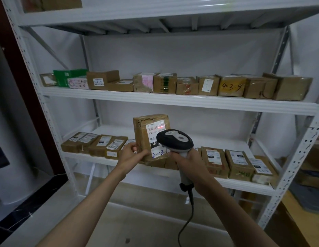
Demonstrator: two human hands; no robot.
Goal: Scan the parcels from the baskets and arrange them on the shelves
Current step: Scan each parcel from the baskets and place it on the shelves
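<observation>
Boxes [174, 84] crowd the shelf front [173, 101]; room above.

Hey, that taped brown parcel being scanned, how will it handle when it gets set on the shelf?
The parcel looks stiff: a cardboard box holding its shape upright in the left hand. Probably light, since fingers at one lower corner carry it. Its glossy tape may be slippery, and stood on end it could tip, so lay it flat.

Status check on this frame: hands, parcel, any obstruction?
Left hand holds parcel upright. Right hand aims scanner, red light on label. Nothing blocking.
</observation>
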